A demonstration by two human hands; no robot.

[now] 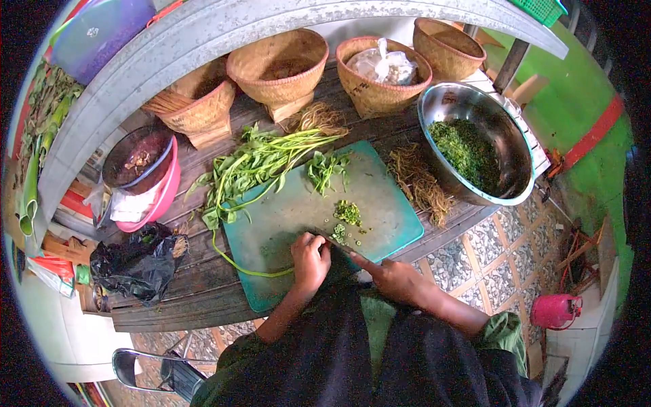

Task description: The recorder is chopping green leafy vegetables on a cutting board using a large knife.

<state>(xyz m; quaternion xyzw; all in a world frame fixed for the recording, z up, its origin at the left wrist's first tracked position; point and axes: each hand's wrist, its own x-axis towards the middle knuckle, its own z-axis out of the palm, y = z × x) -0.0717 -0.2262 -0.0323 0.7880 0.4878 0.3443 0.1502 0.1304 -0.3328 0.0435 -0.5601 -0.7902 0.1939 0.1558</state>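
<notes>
My left hand (pixel 309 259) grips a green vegetable stem (pixel 254 271), whose far part trails left across the cutting board. In my right hand (pixel 389 274) is a knife (pixel 335 243), its blade angled beside my left fingers. Under both lies a green-rimmed cutting board (pixel 290 203), stained in the middle. Small chopped stem rings (pixel 347 213) lie just beyond the blade. A few leafy sprigs (pixel 326 170) rest near the board's far edge. Long leafy greens with roots (pixel 259 163) overlap its far left corner. The knife's handle is mostly hidden by my right hand.
A steel bowl (pixel 424 109) with chopped greens (pixel 460 147) stands at the right, beside cut-off roots (pixel 419 183). Several woven baskets (pixel 277 56) line the back of the wooden table (pixel 203 269). At the left are a pink basin (pixel 165 198) and a black plastic bag (pixel 137 259).
</notes>
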